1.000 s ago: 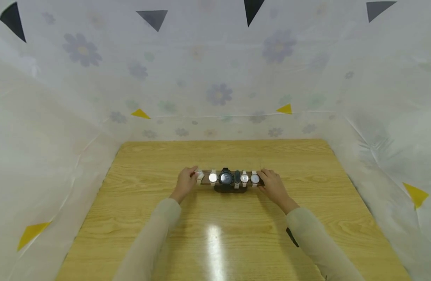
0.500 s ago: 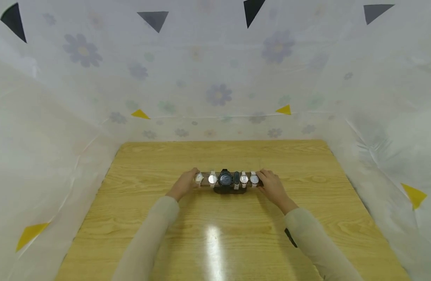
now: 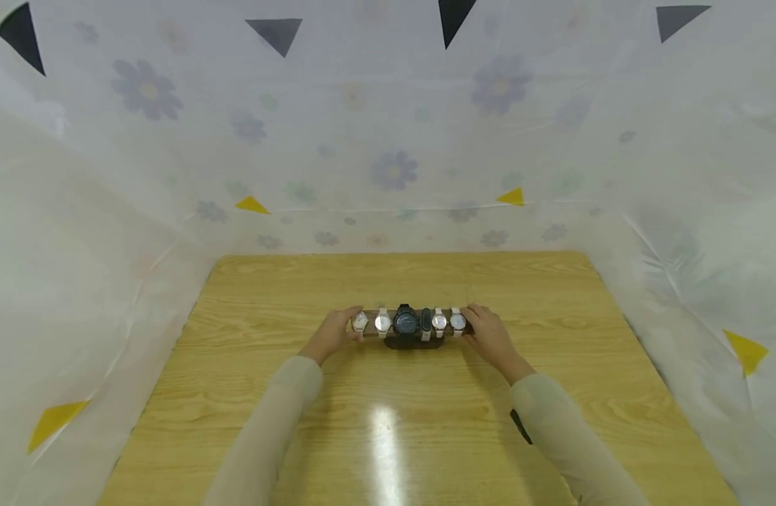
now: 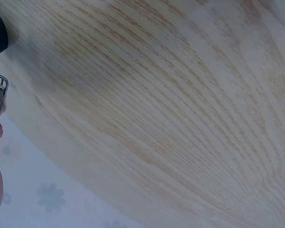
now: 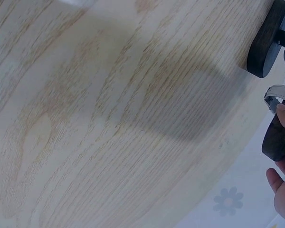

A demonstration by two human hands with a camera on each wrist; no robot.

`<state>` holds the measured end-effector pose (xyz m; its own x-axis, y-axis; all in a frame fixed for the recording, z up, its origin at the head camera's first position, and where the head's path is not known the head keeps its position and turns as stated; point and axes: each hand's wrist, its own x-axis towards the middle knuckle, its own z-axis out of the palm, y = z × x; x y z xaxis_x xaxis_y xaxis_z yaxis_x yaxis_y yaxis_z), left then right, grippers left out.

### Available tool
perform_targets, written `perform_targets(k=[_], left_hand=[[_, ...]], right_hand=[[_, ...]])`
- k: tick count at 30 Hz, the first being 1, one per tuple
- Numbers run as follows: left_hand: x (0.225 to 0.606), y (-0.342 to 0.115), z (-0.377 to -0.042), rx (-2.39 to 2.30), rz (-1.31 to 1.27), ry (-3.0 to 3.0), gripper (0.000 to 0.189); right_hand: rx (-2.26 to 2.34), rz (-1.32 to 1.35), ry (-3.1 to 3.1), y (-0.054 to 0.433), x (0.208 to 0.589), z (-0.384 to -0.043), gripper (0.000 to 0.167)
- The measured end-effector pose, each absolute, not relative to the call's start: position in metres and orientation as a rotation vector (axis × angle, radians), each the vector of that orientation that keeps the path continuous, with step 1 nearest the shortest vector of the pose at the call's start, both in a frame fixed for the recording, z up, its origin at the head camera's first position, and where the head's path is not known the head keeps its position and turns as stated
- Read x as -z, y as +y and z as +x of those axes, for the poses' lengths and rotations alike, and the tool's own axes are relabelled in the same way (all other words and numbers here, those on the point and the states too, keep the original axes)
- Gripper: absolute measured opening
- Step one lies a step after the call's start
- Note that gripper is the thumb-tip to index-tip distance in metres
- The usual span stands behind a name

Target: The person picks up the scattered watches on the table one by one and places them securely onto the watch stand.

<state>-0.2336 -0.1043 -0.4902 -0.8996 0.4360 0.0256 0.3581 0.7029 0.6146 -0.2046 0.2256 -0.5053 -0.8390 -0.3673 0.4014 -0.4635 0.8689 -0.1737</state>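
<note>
A dark watch stand (image 3: 372,323) with a bar on a black base (image 3: 413,344) carries several watches in a row. My left hand (image 3: 331,336) is at the bar's left end, fingers and thumb about the leftmost white-strapped wristwatch (image 3: 360,322). In the left wrist view a fingertip touches that strap near its buckle (image 4: 2,84). My right hand (image 3: 491,341) grips the bar's right end, beside a white wristwatch (image 3: 457,322). The right wrist view shows the thumb over the dark bar end (image 5: 277,140) and fingers behind it. A big black watch (image 3: 405,321) sits mid-bar.
Between the hands are also a white watch (image 3: 382,322), a narrow black band (image 3: 426,320) and another white watch (image 3: 439,322). The wooden table (image 3: 337,436) is bordered by pale flowered sheeting (image 3: 388,140) with yellow and dark triangles.
The leftmost wristwatch, tilted at first, now stands straighter on the bar. My left hand has shifted slightly around it. The right hand stays on the bar's end.
</note>
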Motion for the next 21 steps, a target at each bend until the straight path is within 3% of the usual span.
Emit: perform_targets(k=[21], left_hand=[[0.4962,-0.1016,-0.2276,-1.019,0.777,2.827,0.063]], right_hand=[[-0.445,0.550,-2.771,0.2201,0.5003,-0.2000,0.051]])
